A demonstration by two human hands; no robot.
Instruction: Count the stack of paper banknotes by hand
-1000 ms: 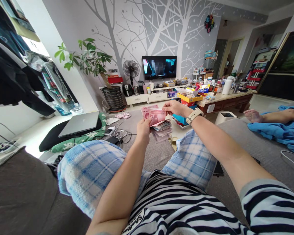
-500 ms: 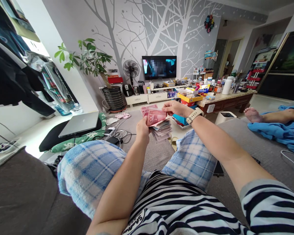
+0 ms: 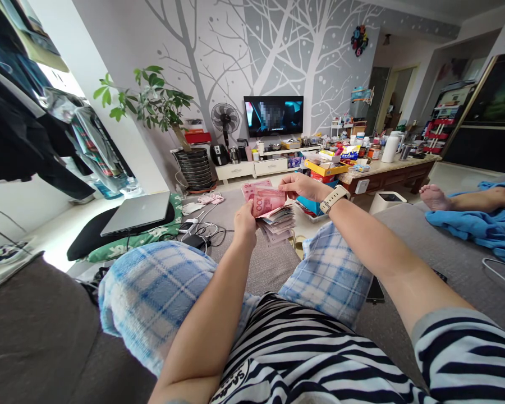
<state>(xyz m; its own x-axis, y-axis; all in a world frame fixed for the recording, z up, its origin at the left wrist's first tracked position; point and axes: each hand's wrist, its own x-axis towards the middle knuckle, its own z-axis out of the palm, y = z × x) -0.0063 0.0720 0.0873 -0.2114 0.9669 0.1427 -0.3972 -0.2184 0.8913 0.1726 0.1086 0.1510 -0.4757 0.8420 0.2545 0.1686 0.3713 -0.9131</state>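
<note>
A fanned stack of banknotes [image 3: 278, 224] is gripped at its left end by my left hand [image 3: 244, 223], out in front of my knees. Pinched at its upper right corner, a red 100 banknote [image 3: 270, 201] stands raised from the stack in the fingers of my right hand [image 3: 301, 187]. Another red note shows behind it at the upper left. Paler notes hang loosely below, spread like pages. A cream-banded watch [image 3: 335, 198] is on my right wrist. My fingertips partly cover the note edges.
A laptop [image 3: 137, 214] lies on cushions at the left, with tangled cables [image 3: 202, 233] beside it. At the right, a cluttered coffee table [image 3: 379, 171] stands beyond a white bin [image 3: 388, 201]. Another person's foot [image 3: 435, 197] rests near a blue cloth [image 3: 467, 221].
My hands and the banknotes stay practically where they were. Only the television picture differs.
</note>
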